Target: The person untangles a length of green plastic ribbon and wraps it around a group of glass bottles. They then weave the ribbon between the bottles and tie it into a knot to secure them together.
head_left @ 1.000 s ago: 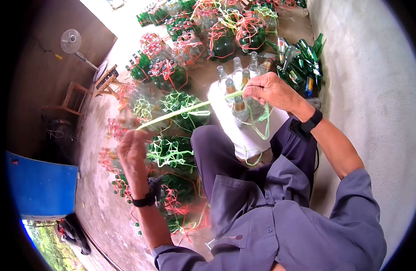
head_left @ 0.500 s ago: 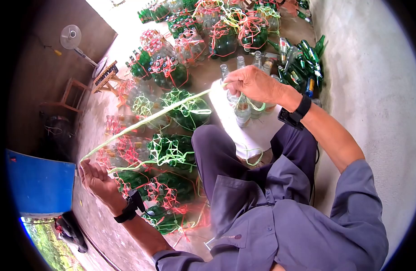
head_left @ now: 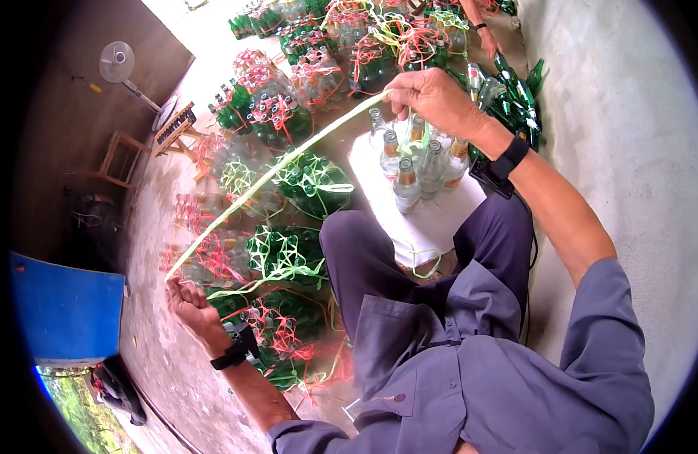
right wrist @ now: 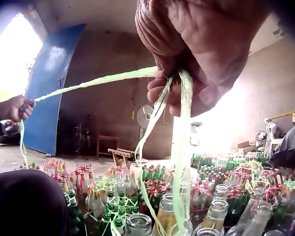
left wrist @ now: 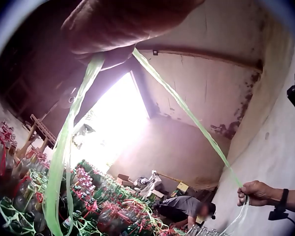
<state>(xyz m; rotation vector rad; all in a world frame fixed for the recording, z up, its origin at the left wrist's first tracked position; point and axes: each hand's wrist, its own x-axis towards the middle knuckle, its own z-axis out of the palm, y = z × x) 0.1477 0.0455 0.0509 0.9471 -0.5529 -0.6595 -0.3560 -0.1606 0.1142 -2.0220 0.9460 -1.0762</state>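
A pale green plastic strip (head_left: 277, 168) runs taut on a slant between the two hands. My left hand (head_left: 194, 310), low on the left, grips its lower end, and a loose length trails from there over green bottles. Above a group of clear bottles (head_left: 407, 181) on a white surface (head_left: 428, 231), my right hand (head_left: 440, 102) pinches the upper end. From the right fingers (right wrist: 187, 93) strands hang down among the bottle necks in the right wrist view. The left wrist view shows the strip (left wrist: 179, 101) leaving the left hand (left wrist: 123, 24) on both sides.
Bundles of bottles tied with red and green strips (head_left: 288, 250) cover the floor to the left and ahead. Loose green bottles (head_left: 515, 91) lie by the right wall, where another person's hand (head_left: 489, 44) reaches in. A fan (head_left: 116, 62), wooden stools and a blue panel (head_left: 69, 310) are further left.
Both hands have moved apart since the earliest frame, stretching the strip longer. Lately my right hand rose, and my left shifted slightly right and down. Another person's arm has appeared at the top.
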